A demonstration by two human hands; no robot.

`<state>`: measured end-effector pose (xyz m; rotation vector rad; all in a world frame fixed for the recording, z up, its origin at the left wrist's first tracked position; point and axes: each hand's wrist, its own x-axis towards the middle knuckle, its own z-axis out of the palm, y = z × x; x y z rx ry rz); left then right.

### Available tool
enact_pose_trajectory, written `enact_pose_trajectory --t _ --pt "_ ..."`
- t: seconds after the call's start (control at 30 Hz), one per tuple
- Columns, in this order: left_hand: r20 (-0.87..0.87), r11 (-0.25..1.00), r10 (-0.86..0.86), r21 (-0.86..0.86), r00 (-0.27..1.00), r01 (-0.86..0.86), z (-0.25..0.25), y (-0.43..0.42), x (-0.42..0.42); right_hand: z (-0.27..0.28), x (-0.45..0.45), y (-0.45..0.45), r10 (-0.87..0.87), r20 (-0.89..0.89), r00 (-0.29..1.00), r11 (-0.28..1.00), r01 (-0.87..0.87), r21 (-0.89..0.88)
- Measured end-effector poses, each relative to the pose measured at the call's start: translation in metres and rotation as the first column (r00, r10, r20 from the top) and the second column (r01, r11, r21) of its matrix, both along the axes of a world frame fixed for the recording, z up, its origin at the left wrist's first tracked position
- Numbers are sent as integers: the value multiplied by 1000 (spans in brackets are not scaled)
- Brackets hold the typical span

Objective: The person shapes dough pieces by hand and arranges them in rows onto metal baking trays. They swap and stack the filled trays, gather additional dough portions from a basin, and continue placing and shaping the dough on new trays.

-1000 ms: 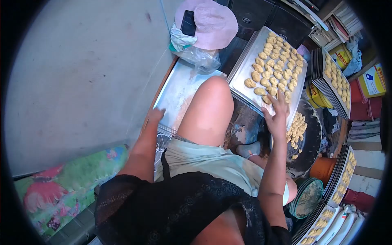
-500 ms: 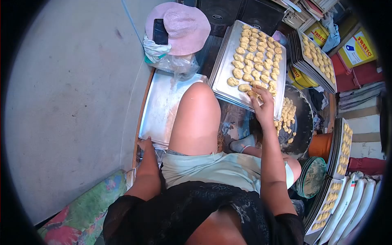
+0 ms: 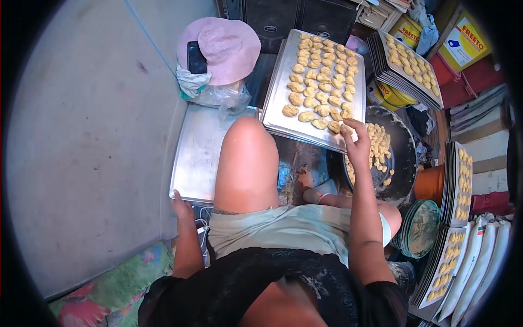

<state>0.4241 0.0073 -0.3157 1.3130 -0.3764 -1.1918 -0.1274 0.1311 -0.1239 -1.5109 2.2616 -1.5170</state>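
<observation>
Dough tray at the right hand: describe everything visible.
The dough tray is rectangular, low-rimmed, and looks like silvery metal. It lies on top of a stack of trays, slanted in the view. Rows of yellowish dough pieces cover most of it, with bare surface along the near edge. The right hand is at a piece by the near right corner; whether it touches the tray, I can't tell.

The dough pieces (image 3: 324, 87) are golden yellow, their tray (image 3: 278, 102) silver. The hat (image 3: 231, 46) is pink. Pink patches pattern the green fabric (image 3: 128, 275).
</observation>
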Motion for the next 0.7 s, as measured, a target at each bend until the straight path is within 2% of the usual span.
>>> enact_pose_trajectory --t 0.03,0.13,0.17,0.27,0.3,0.33,0.4,0.5,0.6,0.67,0.7 --pt "39 997 -6 -77 999 9 26 -2 -3 -1 -2 0 -1 19 1000 1000 2 -11" --pt "111 988 36 -150 993 -19 67 -8 3 -1 0 0 3 103 995 1000 -1 -15" --pt "88 985 48 -172 995 -33 96 -3 -7 -2 2 0 8 115 993 1000 -6 -14" --pt "418 980 95 -196 904 -12 125 3 -14 -4 5 1 37 102 994 999 -34 -36" --pt "422 951 158 -309 893 -23 136 4 -23 -2 6 2 51 102 993 998 -49 -25" --pt "613 959 167 -282 772 16 147 5 -20 0 7 2 67 104 992 998 -66 -12" --pt "896 976 162 -207 413 64 175 8 -7 4 9 2 88 80 993 996 -88 -15" --pt "877 803 174 -390 448 451 251 11 -4 7 8 -1 111 110 988 994 -108 -34" --pt "945 725 323 -288 61 626 317 23 -2 10 18 -6 126 150 981 991 -118 -63" --pt "925 758 380 -309 -4 574 336 26 15 17 36 -11 157 176 972 986 -146 -75" --pt "883 709 415 -465 220 530 345 25 10 16 42 -16 207 144 968 977 -198 -79"
